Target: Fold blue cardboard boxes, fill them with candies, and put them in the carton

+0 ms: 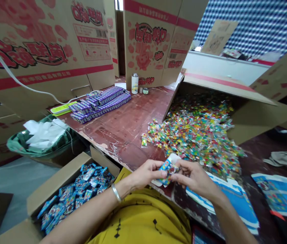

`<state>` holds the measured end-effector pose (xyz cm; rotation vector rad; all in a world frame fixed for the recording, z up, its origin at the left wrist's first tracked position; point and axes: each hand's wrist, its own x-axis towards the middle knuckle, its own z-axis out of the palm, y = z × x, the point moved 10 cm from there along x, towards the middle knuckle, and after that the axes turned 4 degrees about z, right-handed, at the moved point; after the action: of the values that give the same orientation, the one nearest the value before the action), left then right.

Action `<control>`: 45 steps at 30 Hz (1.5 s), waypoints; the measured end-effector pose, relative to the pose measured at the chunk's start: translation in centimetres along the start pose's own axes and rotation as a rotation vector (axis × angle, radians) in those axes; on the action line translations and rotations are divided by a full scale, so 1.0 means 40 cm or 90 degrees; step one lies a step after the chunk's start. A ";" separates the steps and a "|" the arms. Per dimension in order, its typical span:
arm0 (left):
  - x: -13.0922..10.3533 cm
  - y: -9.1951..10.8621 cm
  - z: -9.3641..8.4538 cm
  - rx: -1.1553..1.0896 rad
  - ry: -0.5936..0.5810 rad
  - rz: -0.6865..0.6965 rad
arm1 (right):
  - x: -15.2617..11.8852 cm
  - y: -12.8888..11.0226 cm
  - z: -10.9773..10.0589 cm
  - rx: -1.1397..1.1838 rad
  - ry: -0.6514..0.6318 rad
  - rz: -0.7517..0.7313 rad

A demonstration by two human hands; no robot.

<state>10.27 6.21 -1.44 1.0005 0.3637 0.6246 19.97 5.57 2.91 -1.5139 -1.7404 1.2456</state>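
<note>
Both my hands hold a small blue printed candy box (168, 169) in front of my lap, above the table edge. A white flap stands up at its top end. The fingers of my left hand (148, 173) pinch its left side, and a silver bangle circles that wrist. On the other side, the fingers of my right hand (192, 177) close on the box near its top and side. Just beyond lies a big heap of clear packets of colourful candy (196, 135), spilling from a tipped carton (255, 125). Flat blue box blanks (234, 203) lie beneath my right forearm.
An open carton (57, 176) of filled-looking blue boxes (82, 189) stands below the table (123, 135) at left. Farther back are purple boxes in rows (100, 103), a white bottle (135, 83) and large cartons (148, 44). A green-lined bin (18, 144) holds white paper.
</note>
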 end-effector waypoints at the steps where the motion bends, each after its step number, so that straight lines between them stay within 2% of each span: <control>1: 0.002 0.007 -0.013 -0.005 0.033 0.019 | 0.006 0.004 -0.017 0.038 0.062 -0.004; 4: 0.005 0.027 -0.047 -0.014 0.142 0.093 | 0.012 0.031 -0.034 0.164 0.226 -0.029; 8: -0.019 0.038 -0.081 0.029 0.293 0.175 | 0.009 0.052 0.004 0.239 0.321 -0.058; 11: -0.051 0.063 -0.088 0.116 0.355 0.229 | 0.006 0.048 0.021 0.283 0.364 -0.084; 15: -0.063 0.090 -0.070 0.239 0.312 0.218 | 0.012 0.038 0.032 0.255 0.380 -0.121; 22: -0.056 0.089 -0.052 0.212 0.181 0.149 | 0.018 0.002 0.017 0.079 0.358 -0.194; 24: -0.058 0.088 -0.057 0.201 0.188 0.147 | 0.020 -0.009 0.013 0.089 0.345 -0.210; 28: -0.063 0.085 -0.070 0.123 0.233 0.183 | 0.033 -0.011 0.007 0.256 0.317 -0.201; 30: -0.061 0.079 -0.070 0.102 0.235 0.181 | 0.043 -0.025 0.012 0.287 0.282 -0.200; 32: -0.063 0.082 -0.069 0.129 0.238 0.180 | 0.056 -0.042 0.020 0.271 0.231 -0.190; 35: -0.073 0.103 -0.069 0.207 0.244 0.188 | 0.076 -0.035 0.024 0.244 0.173 -0.116; 38: -0.079 0.114 -0.061 0.241 0.218 0.181 | 0.087 -0.019 0.015 0.206 0.154 -0.063; 45: -0.078 0.109 -0.056 0.252 0.200 0.167 | 0.102 -0.021 0.004 0.173 0.158 -0.059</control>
<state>5.24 7.42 1.22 1.3448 0.6565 0.9767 18.44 9.46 2.82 -1.3499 -1.4031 1.1407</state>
